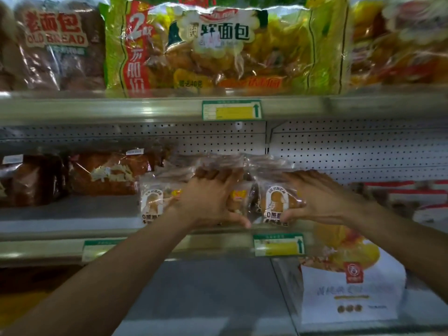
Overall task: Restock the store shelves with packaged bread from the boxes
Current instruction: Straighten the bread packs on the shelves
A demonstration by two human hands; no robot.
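Here, in the head view, two clear bread packs are being set at the front of the middle shelf (72,229), so the placing step is judged to be in hand. The left pack (155,202) is gripped by the left hand (208,202), fingers curled over its top and thumb low in front, while the right pack (276,202) is pinched by the right hand (320,200) between spread fingers and thumb. Next, both packs probably need squaring against the dark loaves (106,175) before being released.
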